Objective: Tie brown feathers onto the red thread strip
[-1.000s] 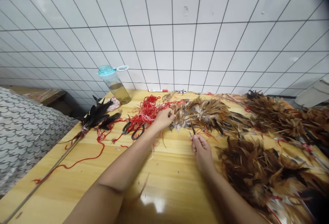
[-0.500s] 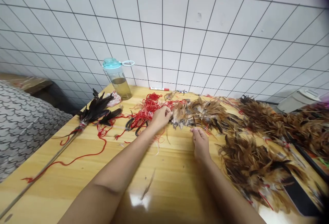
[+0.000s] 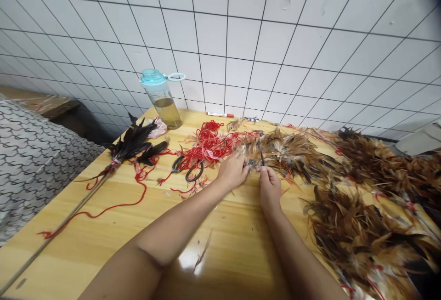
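Note:
My left hand [image 3: 233,172] is closed on the near edge of a pile of brown feathers [image 3: 289,153] in the middle of the wooden table [image 3: 103,235]. My right hand [image 3: 269,185] sits just beside it, fingers pinched on a thin dark feather [image 3: 262,158] that stands up from the fingertips. A tangle of red string [image 3: 209,144] lies just left of the pile, touching it. Black-handled scissors [image 3: 188,167] lie under the string's near edge.
A stick with black feathers [image 3: 132,143] bound by red string lies at left, its shaft reaching the table's near corner. A water bottle [image 3: 161,99] and a red marker [image 3: 219,114] stand by the tiled wall. More brown feather bundles [image 3: 358,226] cover the right side. One loose feather [image 3: 203,250] lies near me.
My left hand has come back from the string's edge toward me and now meets my right hand at the pile's near edge. The right hand still pinches the dark feather.

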`<state>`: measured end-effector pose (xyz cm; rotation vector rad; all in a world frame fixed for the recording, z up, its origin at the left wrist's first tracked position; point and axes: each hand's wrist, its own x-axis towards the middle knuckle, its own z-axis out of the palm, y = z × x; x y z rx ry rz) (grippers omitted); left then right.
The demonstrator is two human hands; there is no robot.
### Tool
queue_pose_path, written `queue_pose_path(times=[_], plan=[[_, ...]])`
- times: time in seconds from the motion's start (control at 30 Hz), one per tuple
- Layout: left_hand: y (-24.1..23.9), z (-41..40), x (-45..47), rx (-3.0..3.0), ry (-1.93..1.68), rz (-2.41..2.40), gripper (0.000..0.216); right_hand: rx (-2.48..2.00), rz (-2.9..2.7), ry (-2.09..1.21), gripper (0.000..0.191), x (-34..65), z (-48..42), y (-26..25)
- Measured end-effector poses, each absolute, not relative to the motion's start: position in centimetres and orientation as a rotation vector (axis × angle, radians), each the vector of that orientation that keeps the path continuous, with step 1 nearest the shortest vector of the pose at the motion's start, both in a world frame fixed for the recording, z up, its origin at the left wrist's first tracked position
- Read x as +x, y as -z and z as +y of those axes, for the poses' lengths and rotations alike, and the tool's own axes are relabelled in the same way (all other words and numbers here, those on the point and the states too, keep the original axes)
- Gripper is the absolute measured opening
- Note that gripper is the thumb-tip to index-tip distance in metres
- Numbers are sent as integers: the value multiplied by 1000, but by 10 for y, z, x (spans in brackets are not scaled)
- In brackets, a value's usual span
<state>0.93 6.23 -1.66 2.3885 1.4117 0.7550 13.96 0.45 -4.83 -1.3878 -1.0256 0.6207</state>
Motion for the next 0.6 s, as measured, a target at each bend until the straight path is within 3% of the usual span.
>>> queue_pose_path(times=[0.4, 0.6], plan=[[25, 71, 15, 2333, -706, 1414, 7, -1414, -1046, -649, 29, 134, 6, 40], [18, 69, 9, 2003, -966, 1163, 6, -1441, -1066, -625, 29, 136, 5, 41]])
